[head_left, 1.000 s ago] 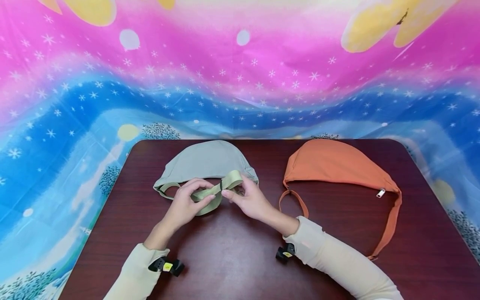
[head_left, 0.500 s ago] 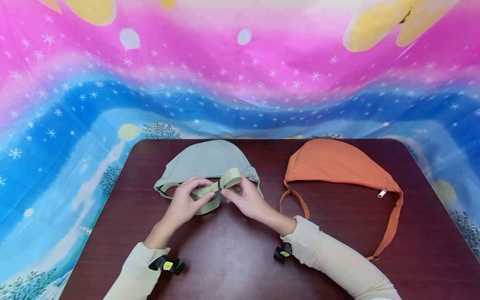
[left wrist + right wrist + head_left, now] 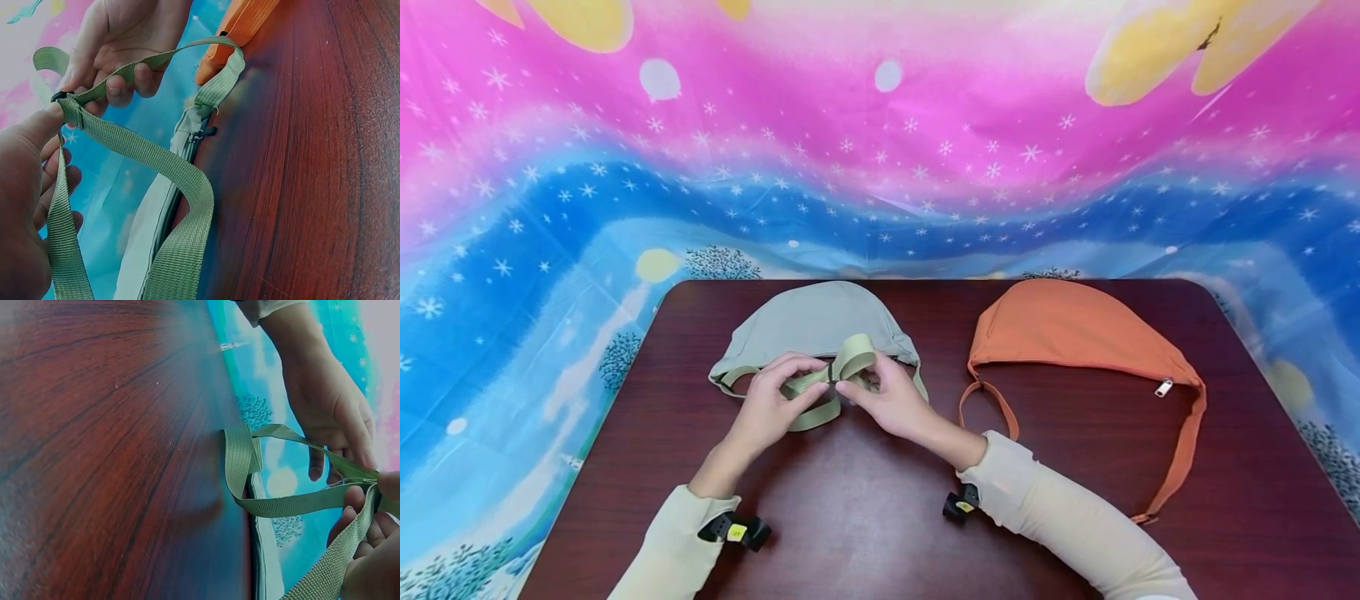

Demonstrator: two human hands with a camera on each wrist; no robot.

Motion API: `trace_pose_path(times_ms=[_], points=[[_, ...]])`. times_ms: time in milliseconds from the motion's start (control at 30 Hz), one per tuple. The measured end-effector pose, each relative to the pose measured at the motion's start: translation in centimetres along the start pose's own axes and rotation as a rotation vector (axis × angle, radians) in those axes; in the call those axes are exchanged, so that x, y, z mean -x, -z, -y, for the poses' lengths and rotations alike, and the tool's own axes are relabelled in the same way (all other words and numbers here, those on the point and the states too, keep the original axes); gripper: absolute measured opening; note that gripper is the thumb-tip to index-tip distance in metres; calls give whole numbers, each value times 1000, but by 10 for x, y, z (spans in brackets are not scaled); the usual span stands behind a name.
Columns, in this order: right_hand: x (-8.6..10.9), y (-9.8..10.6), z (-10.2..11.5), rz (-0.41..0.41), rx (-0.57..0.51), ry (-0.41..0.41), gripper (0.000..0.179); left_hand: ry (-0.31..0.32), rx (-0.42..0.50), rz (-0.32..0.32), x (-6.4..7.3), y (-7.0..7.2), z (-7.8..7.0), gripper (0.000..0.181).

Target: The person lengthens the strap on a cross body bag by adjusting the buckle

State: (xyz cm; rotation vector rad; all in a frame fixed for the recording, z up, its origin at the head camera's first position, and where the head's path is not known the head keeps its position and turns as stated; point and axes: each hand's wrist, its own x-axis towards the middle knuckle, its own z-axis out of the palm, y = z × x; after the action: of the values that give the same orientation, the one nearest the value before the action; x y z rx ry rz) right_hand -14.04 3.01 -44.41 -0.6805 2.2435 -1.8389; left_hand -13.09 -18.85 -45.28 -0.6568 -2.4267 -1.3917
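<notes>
A pale grey-green crescent bag [image 3: 820, 321] lies at the back left of the table, its olive webbing strap [image 3: 816, 414] raised in front of it. My left hand [image 3: 775, 400] pinches the strap beside a small black slider buckle [image 3: 62, 95]. From the other side, my right hand [image 3: 895, 397] pinches the strap at the same buckle, thumb and fingertips close to the left thumb. A loop of strap stands up above the buckle, and another hangs below it in the head view. The bag's zipper pull [image 3: 203, 134] shows in the left wrist view.
An orange crescent bag [image 3: 1067, 329] with its own strap [image 3: 1180, 450] lies at the back right of the dark wood table [image 3: 880, 517]. A printed cloth backdrop [image 3: 880, 167] hangs behind the table and round its sides.
My right hand has shifted slightly left, and the buckle has moved left with it, closer to my left hand. The upright strap loop has also moved left. My left hand stays nearly still.
</notes>
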Motion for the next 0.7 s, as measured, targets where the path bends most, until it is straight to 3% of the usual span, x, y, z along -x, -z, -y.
trace_pose_path(times_ms=[700], points=[[-6,-4,-2,15,3,-12,34,-11,15,-12,1,-2,-2,36]])
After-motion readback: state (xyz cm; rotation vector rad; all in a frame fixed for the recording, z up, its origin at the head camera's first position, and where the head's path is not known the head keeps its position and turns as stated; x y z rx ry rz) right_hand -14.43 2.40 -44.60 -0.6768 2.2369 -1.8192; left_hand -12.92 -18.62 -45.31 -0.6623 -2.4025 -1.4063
